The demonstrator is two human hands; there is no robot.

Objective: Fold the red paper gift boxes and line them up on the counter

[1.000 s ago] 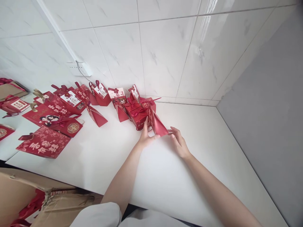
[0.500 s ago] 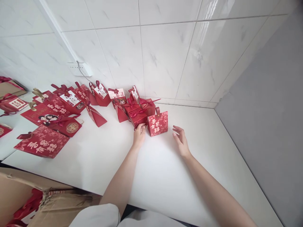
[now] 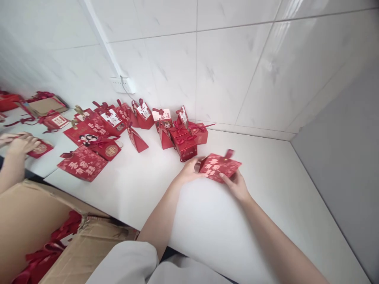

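A red patterned gift box (image 3: pixel 220 166) with pale characters and a ribbon loop is tilted between my two hands. My left hand (image 3: pixel 191 170) grips its left end, thumb along the lower edge. Around the lower right corner closes my right hand (image 3: pixel 236 184), its thumb on the printed face. Just behind my left hand stands a shiny red box (image 3: pixel 186 148) with a ribbon bow, next to another red box (image 3: pixel 201 134) and several upright bags.
Several red boxes, including a patterned one (image 3: pixel 84 162), lie on the white table (image 3: pixel 133 193) to the left. Another person's hands (image 3: pixel 22 146) hold a red box at far left. An open cardboard carton (image 3: pixel 26 205) with red items is at lower left; a tiled wall is behind.
Both hands have closed on the patterned box, which is now tilted rather than upright. The view has swung left, bringing another person's hands into sight.
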